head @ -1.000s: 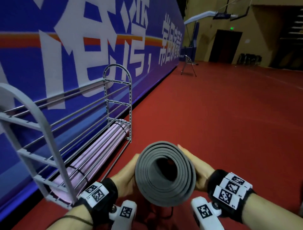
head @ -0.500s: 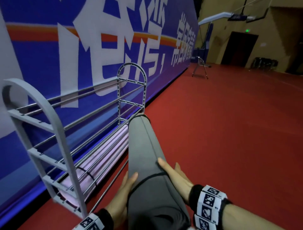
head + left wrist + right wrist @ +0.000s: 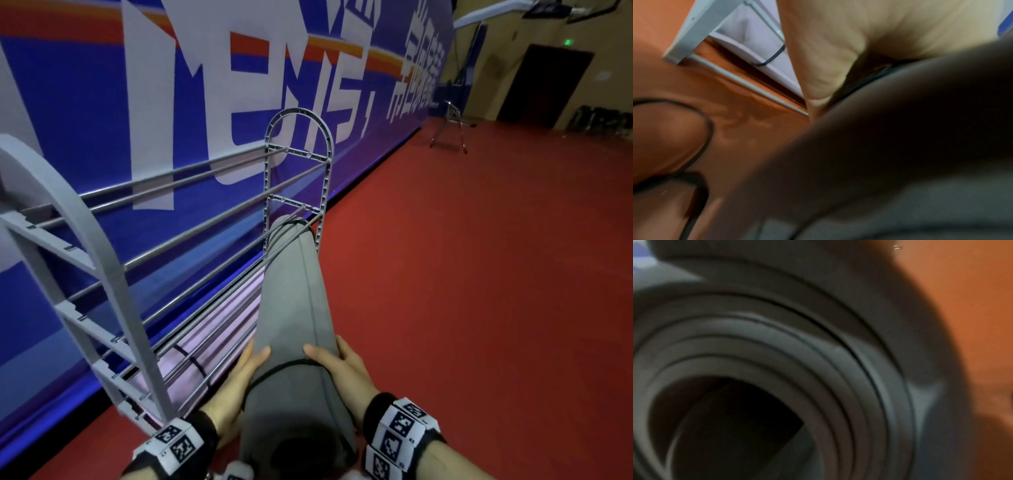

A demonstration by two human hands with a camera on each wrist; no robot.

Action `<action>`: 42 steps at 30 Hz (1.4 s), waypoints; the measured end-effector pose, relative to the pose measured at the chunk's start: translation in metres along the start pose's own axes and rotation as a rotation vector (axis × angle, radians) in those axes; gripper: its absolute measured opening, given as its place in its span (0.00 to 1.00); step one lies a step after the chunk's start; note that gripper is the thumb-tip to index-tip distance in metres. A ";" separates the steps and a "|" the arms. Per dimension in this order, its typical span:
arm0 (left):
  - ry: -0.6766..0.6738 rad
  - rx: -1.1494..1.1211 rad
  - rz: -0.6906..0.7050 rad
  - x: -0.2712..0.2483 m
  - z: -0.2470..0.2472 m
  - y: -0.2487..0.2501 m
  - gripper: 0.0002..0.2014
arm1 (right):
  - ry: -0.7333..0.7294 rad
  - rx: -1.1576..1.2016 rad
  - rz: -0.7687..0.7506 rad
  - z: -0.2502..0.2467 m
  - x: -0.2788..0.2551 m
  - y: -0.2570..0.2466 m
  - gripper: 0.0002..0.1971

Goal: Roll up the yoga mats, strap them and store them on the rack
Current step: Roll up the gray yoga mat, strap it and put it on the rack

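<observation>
Both hands, left [image 3: 236, 387] and right [image 3: 346, 370], hold the grey mat [image 3: 294, 308], its far end at the rack [image 3: 298, 144].

Head view was dim, indoor light, no hard shadows; far hall went dark, only a small green light [image 3: 568, 42] glowed above the doorway. Wide-angle bending showed at the edges: rack [image 3: 102, 274] frame bowed at left. Soft sheen on the red floor [image 3: 479, 274]. Left wrist view was blurred, grey mat [image 3: 900, 162] out of focus and near black, left hand [image 3: 869, 40] washed pale. Right wrist view was smeared too, the roll's core black, floor an orange blur.
</observation>
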State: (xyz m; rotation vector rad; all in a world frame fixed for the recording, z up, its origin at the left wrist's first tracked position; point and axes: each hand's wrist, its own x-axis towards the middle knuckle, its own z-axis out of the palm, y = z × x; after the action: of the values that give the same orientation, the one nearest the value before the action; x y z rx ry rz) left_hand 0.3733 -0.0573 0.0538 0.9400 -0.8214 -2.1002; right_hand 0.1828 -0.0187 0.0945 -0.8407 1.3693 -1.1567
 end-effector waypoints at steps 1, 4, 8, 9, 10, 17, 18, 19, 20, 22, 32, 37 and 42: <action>0.016 0.026 -0.027 0.009 -0.005 0.004 0.43 | 0.016 0.015 0.009 0.004 0.009 0.000 0.31; 0.037 0.040 -0.042 0.024 -0.010 0.027 0.36 | 0.057 0.028 0.022 0.016 0.036 0.004 0.44; 0.050 0.159 0.033 0.029 -0.021 0.051 0.29 | 0.073 0.073 0.051 0.036 0.051 0.009 0.32; 0.105 0.160 0.071 0.030 -0.027 0.055 0.24 | 0.080 0.088 0.057 0.042 0.053 0.011 0.31; 0.197 0.209 0.117 0.030 -0.029 0.060 0.20 | 0.090 0.094 0.074 0.046 0.053 0.011 0.35; 0.536 0.929 0.264 0.021 -0.034 0.043 0.16 | 0.089 0.054 0.418 0.075 0.049 0.051 0.75; 0.553 0.949 0.258 0.019 -0.032 0.043 0.19 | 0.040 0.075 0.460 0.078 0.049 0.053 0.69; 0.560 0.912 0.260 0.019 -0.032 0.043 0.21 | -0.007 0.111 0.477 0.081 0.050 0.052 0.62; 0.558 0.878 0.248 0.019 -0.031 0.045 0.23 | -0.041 0.147 0.480 0.084 0.049 0.050 0.58; 0.532 0.874 0.223 0.020 -0.033 0.046 0.28 | -0.057 0.190 0.468 0.087 0.047 0.048 0.53; 0.473 0.813 0.342 0.026 -0.033 0.043 0.29 | 0.110 0.147 0.343 0.077 0.064 0.031 0.44; 0.508 0.779 0.331 0.034 -0.036 0.060 0.23 | 0.098 0.177 0.382 0.082 0.079 0.026 0.45; 0.450 1.039 0.321 0.015 -0.025 0.062 0.29 | 0.151 0.236 0.372 0.093 0.081 0.035 0.47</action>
State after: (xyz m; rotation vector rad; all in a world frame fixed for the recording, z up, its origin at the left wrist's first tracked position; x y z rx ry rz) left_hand 0.4061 -0.1113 0.0819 1.5738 -1.7040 -1.0333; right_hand 0.2668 -0.1019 0.0453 -0.3173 1.4061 -1.0753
